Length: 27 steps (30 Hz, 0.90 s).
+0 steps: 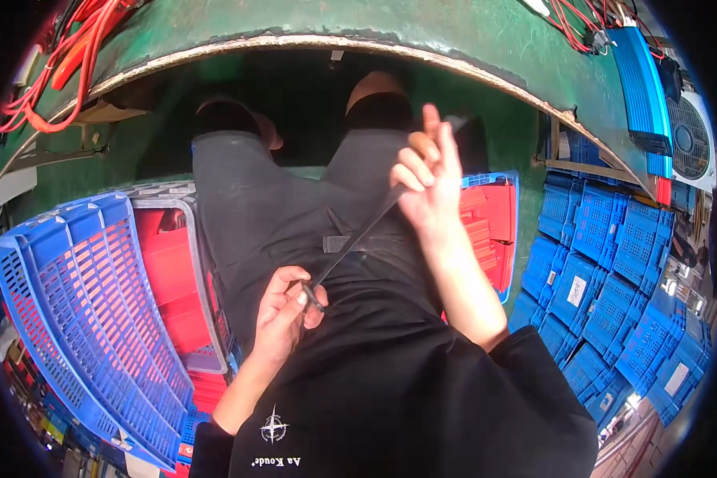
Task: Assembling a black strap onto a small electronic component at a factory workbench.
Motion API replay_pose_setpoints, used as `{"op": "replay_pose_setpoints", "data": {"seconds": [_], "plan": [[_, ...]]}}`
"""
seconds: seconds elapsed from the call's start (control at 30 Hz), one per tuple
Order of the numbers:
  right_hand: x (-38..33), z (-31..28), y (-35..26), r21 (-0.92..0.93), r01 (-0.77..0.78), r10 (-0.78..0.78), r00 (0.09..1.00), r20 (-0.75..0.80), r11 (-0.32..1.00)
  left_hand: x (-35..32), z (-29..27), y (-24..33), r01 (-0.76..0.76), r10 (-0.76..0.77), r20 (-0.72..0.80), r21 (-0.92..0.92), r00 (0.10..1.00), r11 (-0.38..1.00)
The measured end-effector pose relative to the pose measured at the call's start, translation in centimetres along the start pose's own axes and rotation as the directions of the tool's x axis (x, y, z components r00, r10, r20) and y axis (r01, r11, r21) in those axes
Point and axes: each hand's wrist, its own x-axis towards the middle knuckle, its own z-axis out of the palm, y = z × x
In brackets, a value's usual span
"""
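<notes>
A thin, flat black strip [364,235] runs slantwise across my lap, stretched between both hands. At its lower end, my left hand [279,312] pinches it between thumb and fingers, where a small dark piece shows; its exact kind is too small to make out. Higher up and to the right, my right hand [427,171] has its lower fingers curled round the other end, while the index finger and thumb point upward. A faint grey blur shows beside those fingertips. The strip passes over my black trousers and shirt.
A green worktable [295,20] with a worn edge curves ahead of my knees. On it lie red cables [88,72] and a blue finned device [641,88]. Blue crates [80,279] holding red bins [167,271] stand at my left. More red bins [490,223] and stacked blue crates [589,279] stand right.
</notes>
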Motion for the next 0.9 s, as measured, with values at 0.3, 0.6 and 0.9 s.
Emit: {"op": "replay_pose_setpoints", "data": {"seconds": [0.3, 0.6, 0.9], "plan": [[-4.2, 3.5, 0.6, -0.67, 0.556, 0.451, 0.821, 0.35, -0.492, -0.3, 0.6, 0.7, -0.006, 0.006, 0.001, -0.074, 1.0, 0.997], [-4.3, 4.2, -0.7, -0.684, 0.717, 0.523, 0.639, 0.564, -0.139, -0.6, 1.2, 0.7, 0.014, -0.01, -0.046, 0.094, 0.999, 0.995], [-6.6, 4.4, 2.9, -0.682, 0.731, 0.564, 0.573, 0.595, -0.024, -0.9, 1.5, 0.8, 0.083, -0.077, -0.037, 0.196, 0.996, 0.977]]}}
